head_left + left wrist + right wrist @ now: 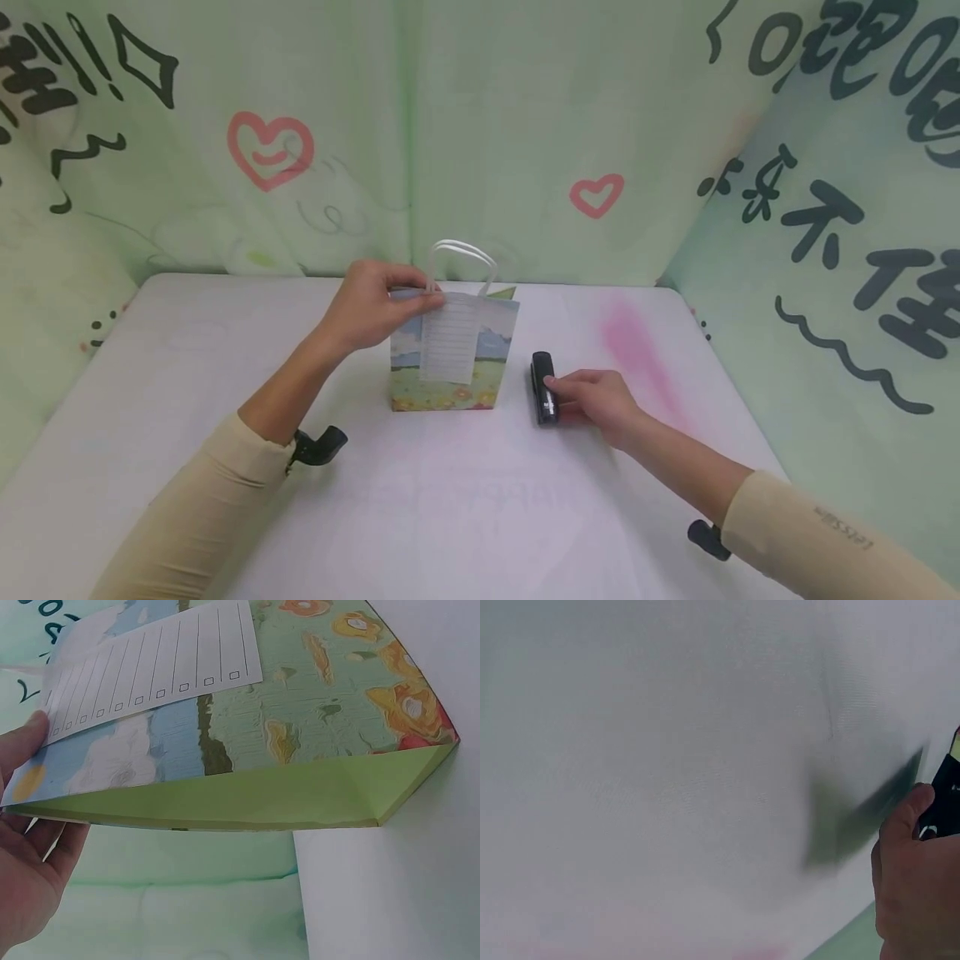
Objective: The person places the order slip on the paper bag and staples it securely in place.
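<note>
A small paper gift bag (498,375) with a painted sky and flower meadow stands upright on the table, its white handles (465,246) up. Against its front lies a lined checklist slip (450,342) with a row of small boxes. My left hand (378,304) pinches the slip to the bag's top edge, thumb in front and fingers behind. In the left wrist view the bag's green side panel (225,796) is folded inward. To the right of the bag, my right hand (600,400) holds a black stapler (543,383) between thumb and fingers.
A white cloth covers the table (450,517), with a pink stain (633,337) at the right. Pale green curtains (510,125) with hearts and black lettering close in the back and sides. A black wrist camera (318,447) sits under the left sleeve.
</note>
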Tool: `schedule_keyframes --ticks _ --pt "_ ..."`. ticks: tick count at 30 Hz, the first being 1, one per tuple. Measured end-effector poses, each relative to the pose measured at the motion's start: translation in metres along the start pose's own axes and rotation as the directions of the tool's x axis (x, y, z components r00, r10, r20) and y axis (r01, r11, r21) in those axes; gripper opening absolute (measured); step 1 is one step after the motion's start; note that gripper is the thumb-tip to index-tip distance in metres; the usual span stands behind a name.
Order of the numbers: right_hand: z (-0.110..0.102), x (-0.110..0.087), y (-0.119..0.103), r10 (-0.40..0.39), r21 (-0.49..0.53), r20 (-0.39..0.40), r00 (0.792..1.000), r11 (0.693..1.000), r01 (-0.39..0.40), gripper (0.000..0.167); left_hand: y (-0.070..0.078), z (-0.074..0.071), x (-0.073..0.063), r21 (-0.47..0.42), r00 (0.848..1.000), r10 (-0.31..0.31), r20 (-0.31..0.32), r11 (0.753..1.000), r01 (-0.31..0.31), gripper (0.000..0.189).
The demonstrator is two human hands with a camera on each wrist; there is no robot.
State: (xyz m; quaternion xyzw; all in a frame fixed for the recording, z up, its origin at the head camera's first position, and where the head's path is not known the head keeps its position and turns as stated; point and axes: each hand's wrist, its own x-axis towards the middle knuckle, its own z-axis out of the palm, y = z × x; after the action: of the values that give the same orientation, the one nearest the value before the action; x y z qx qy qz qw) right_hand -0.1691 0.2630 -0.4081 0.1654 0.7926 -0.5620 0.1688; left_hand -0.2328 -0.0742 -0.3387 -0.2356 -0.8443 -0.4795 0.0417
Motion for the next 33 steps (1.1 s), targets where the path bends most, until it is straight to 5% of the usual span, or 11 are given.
schedule_keyframes --ticks 8,15,33 --pt "0.002 -0.003 0.003 -0.016 -0.163 -0.006 1.000 0.987 0.015 0.039 0.000 -0.001 0.000 0.002 1.000 -0.005 -0.016 1.000 0.005 0.019" --pt "0.005 -0.005 0.000 -0.095 -0.375 0.029 0.995 0.922 0.099 0.030 -0.004 0.000 0.000 -0.025 0.999 0.017 -0.038 1.000 -0.018 0.017" --pt "0.014 -0.007 -0.001 -0.074 -0.385 0.038 0.997 0.919 0.083 0.029 -0.006 0.002 0.002 -0.047 1.000 -0.003 -0.028 0.999 0.002 0.022"
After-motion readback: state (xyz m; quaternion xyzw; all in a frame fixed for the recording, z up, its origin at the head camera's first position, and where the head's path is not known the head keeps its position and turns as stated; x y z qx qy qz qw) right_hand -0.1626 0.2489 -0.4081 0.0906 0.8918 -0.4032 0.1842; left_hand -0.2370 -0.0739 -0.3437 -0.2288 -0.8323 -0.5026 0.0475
